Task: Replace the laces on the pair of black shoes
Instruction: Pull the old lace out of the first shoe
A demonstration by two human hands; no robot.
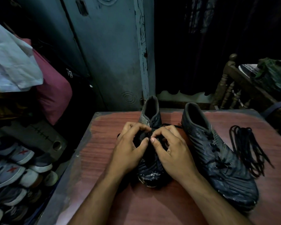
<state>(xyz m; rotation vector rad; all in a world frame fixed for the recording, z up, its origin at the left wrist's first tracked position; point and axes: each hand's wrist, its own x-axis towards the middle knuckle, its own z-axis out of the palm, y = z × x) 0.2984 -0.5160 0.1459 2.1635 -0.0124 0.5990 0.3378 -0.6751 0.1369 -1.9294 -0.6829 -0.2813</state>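
Note:
Two black shoes stand on a reddish wooden table [152,207], toes toward me. The left shoe [150,172] sits in the middle, with its lace area hidden under my hands. My left hand [130,151] and my right hand [170,151] meet over its tongue, thumbs and fingers pinched on the black lace there. The right shoe [217,153] lies to the right, untouched, with short bits of lace in its eyelets. A loose bundle of black laces [248,148] lies on the table to the right of that shoe.
A blue-grey metal cupboard [107,51] stands behind the table. A pile of sneakers [15,176] fills the floor at left, below hanging cloth and a maroon bag [53,93]. A wooden chair [230,85] with clothes is at the right.

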